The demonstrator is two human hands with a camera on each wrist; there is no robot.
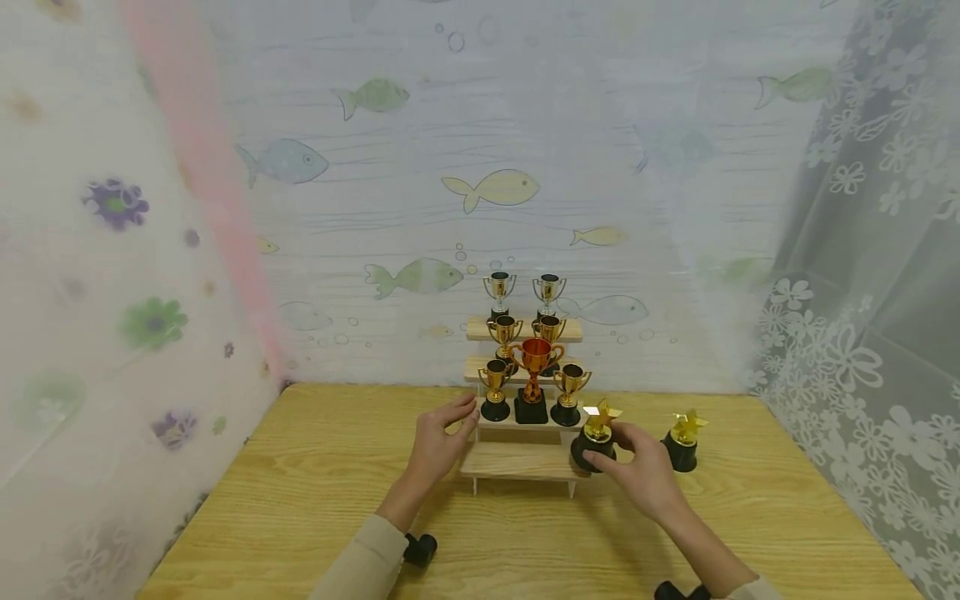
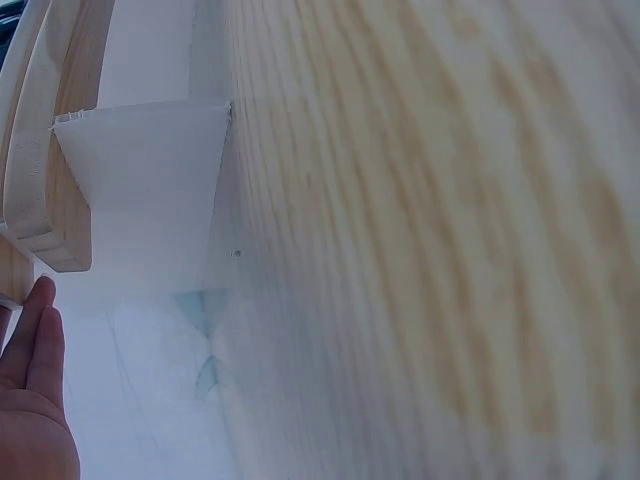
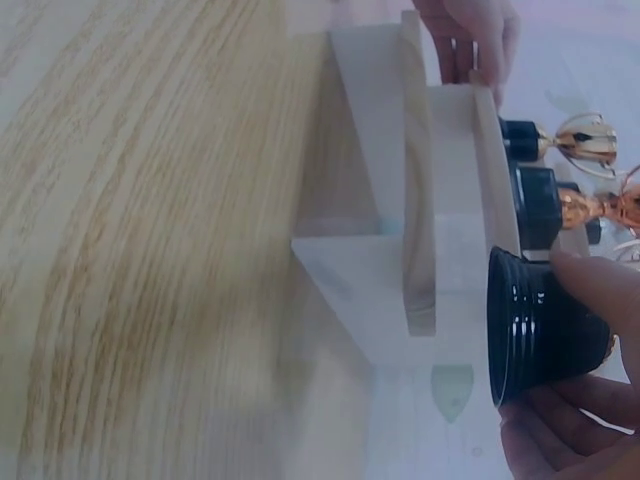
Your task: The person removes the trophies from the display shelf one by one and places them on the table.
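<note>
My right hand (image 1: 641, 467) holds a star trophy (image 1: 589, 448), thumb and fingers round its black base, beside the right end of the tiered wooden stand (image 1: 521, 462). In the right wrist view that base (image 3: 535, 335) is tilted and hides part of the stand. My left hand (image 1: 441, 437) has its extended fingertips at the left end of the stand's second step from the bottom; the left wrist view shows these fingers (image 2: 45, 355) fairly straight. On that step stand an orange cup trophy (image 1: 532, 367) and two gold cup trophies, one on each side. The bottom step bears nothing.
Another star trophy (image 1: 681, 452) stands on the wood-grain table (image 1: 315, 483) to the right of my right hand. Smaller gold cup trophies (image 1: 499, 287) stand in pairs on the two upper steps. A fish-patterned curtain (image 1: 420, 208) hangs behind the table.
</note>
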